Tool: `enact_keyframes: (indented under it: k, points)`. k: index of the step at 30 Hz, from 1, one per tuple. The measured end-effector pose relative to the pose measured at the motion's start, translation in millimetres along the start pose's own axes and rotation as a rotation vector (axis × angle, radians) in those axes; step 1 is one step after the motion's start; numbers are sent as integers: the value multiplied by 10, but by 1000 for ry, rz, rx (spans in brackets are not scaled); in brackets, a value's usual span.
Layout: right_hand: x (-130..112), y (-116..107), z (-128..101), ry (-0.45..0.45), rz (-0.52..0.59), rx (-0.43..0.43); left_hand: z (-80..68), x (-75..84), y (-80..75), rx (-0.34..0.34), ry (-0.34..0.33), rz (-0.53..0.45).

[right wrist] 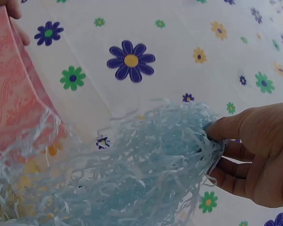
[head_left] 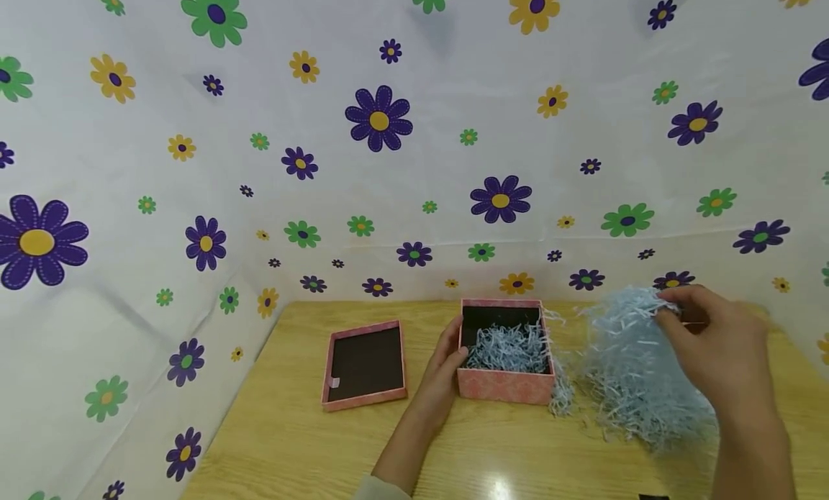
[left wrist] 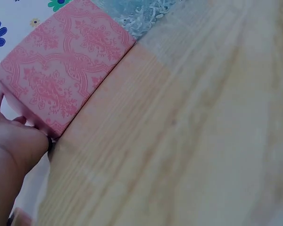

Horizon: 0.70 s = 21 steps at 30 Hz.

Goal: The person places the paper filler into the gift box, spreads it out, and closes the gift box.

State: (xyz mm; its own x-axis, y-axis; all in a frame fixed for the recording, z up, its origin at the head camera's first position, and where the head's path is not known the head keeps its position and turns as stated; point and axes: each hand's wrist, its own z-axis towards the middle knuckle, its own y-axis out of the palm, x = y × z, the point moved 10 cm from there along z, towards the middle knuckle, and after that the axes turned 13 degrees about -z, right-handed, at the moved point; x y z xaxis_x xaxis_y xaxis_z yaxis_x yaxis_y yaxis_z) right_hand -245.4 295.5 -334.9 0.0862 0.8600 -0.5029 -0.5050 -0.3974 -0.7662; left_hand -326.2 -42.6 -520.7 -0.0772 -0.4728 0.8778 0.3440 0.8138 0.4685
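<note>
A pink patterned box (head_left: 506, 383) stands open on the wooden table (head_left: 311, 442), partly filled with pale blue shredded paper (head_left: 508, 349). My left hand (head_left: 445, 363) rests against the box's left wall, thumb over its rim; in the left wrist view the same box (left wrist: 61, 70) sits by my left hand (left wrist: 12, 150). My right hand (head_left: 719, 345) pinches a big tuft of blue shredded paper (head_left: 637, 370) to the right of the box, lifted off the table. In the right wrist view my right hand (right wrist: 254, 150) grips the tuft of shreds (right wrist: 151, 165) near the pink box (right wrist: 12, 94).
The box's pink lid (head_left: 365, 363) lies upside down to the left, dark inside. Loose shreds (head_left: 562, 396) trail over the table by the box's right wall. A white flowered cloth (head_left: 388, 126) covers the walls behind and to the left.
</note>
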Motion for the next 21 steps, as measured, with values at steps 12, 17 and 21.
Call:
enact_keyframes:
  k: [12, 17, 21]
  points:
    - [-886, -302, 217, -241, 182, 128, 0, 28, -34, -76, -8, 35]
    - [-1282, -398, 358, -278, 247, 138, -24, 36, -42, -81, -9, 84]
    - [-1549, -460, 449, -303, 298, 158, -42, 32, -41, -81, -9, 117]
